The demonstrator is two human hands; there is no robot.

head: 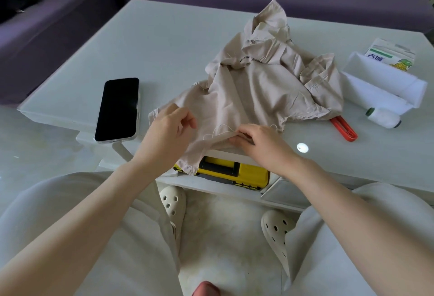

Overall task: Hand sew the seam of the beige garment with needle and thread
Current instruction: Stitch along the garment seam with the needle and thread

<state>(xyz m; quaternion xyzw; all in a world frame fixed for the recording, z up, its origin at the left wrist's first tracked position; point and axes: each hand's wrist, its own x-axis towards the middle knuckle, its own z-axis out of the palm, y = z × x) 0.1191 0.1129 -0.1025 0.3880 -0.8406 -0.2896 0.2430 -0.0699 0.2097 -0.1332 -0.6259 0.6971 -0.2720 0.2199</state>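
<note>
The beige garment (265,79) lies crumpled on the white table (152,44), its near edge hanging over the table's front. My left hand (168,131) pinches the near edge of the fabric at the left. My right hand (256,140) pinches a folded seam of the same edge, a little to the right. A thin pale thread (219,130) loops on the cloth between my hands. The needle itself is too small to make out. A white spool of thread (384,118) lies on the table at the right.
A black phone (117,109) lies at the table's front left. Red-handled scissors (344,127) poke out from under the garment. A white folded cloth (385,84) and a printed packet (391,54) sit at the right. A yellow box (234,172) rests on the shelf below. Purple sofa behind.
</note>
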